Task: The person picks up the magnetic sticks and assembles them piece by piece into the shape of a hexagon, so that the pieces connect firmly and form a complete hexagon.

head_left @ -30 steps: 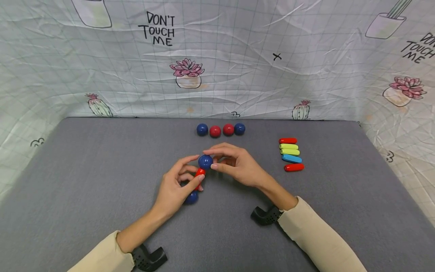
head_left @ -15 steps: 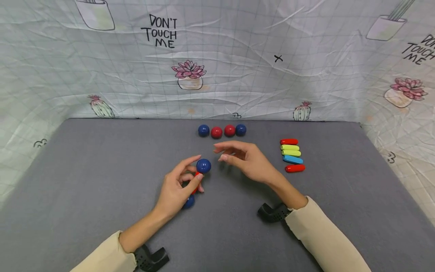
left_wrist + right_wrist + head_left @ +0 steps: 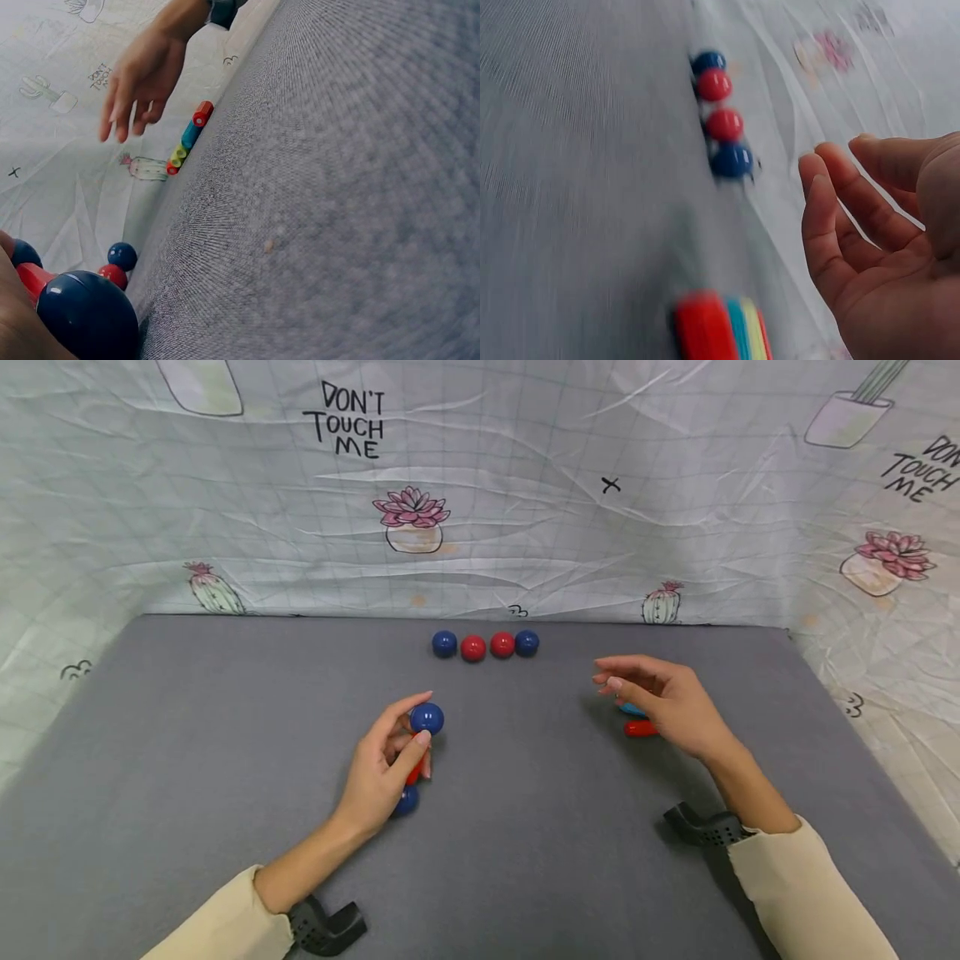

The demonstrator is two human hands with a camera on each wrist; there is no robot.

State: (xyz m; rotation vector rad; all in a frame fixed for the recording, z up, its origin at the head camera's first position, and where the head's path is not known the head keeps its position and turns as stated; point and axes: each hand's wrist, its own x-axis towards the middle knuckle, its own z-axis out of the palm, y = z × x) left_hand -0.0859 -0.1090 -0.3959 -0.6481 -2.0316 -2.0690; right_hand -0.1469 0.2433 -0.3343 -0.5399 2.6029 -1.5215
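Note:
My left hand (image 3: 378,764) grips a red rod (image 3: 415,770) that has a blue ball (image 3: 427,718) at its far end and another blue ball (image 3: 406,800) at its near end. In the left wrist view the near blue ball (image 3: 88,315) looms large, with part of the red rod (image 3: 34,279) behind it. Over at the right, my right hand (image 3: 667,702) hovers above the row of coloured rods, its fingers loosely bent and holding nothing. From under it show a red rod (image 3: 640,728) and part of a blue rod (image 3: 632,708); the hand hides the others.
Along the back of the grey table (image 3: 225,710) stand two blue and two red balls (image 3: 473,648) in a row. Behind them hangs a white printed cloth (image 3: 525,527). The left wrist view shows the rod row (image 3: 190,136), with yellow-green rods between blue and red ones.
My right hand has let go of the far blue ball and moved right, over the rods. The left hand has shifted slightly left with the rod and its two balls.

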